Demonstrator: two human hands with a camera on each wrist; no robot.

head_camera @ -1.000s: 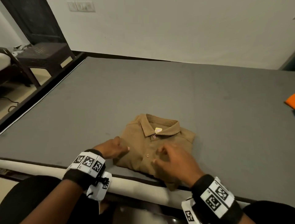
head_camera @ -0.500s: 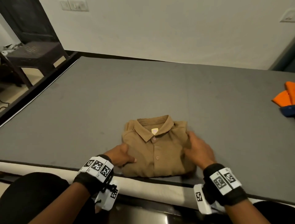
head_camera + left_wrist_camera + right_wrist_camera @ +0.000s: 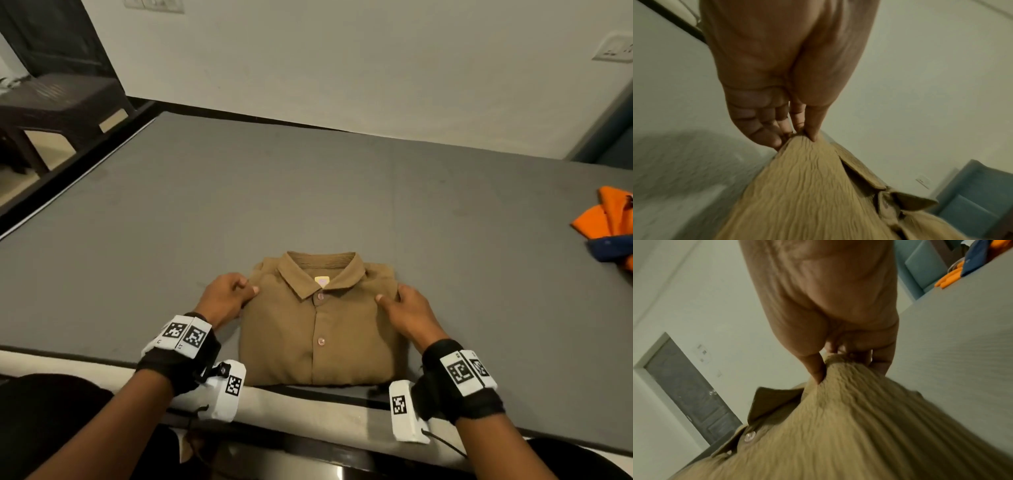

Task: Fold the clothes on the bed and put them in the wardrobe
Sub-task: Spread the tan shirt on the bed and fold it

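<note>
A folded tan button-up shirt (image 3: 318, 325) lies collar-up near the front edge of the grey bed (image 3: 308, 192). My left hand (image 3: 227, 296) pinches the shirt's left shoulder edge between thumb and fingers; the left wrist view shows the same pinch by the left hand (image 3: 797, 133) on the ribbed shirt (image 3: 807, 186). My right hand (image 3: 406, 311) grips the right shoulder edge, thumb on top. In the right wrist view the right hand (image 3: 838, 360) bunches the shirt (image 3: 849, 426) fabric between thumb and fingers.
An orange and blue garment (image 3: 613, 226) lies at the bed's right edge. A dark chair (image 3: 51, 102) stands on the floor at the far left. A white wall (image 3: 342, 61) runs behind the bed. The bed's pale front rim (image 3: 308, 407) is against my knees.
The shirt has been turned square to me. Both hands have slid up from its lower part to the two shoulder edges and taken hold there. The head view has shifted right.
</note>
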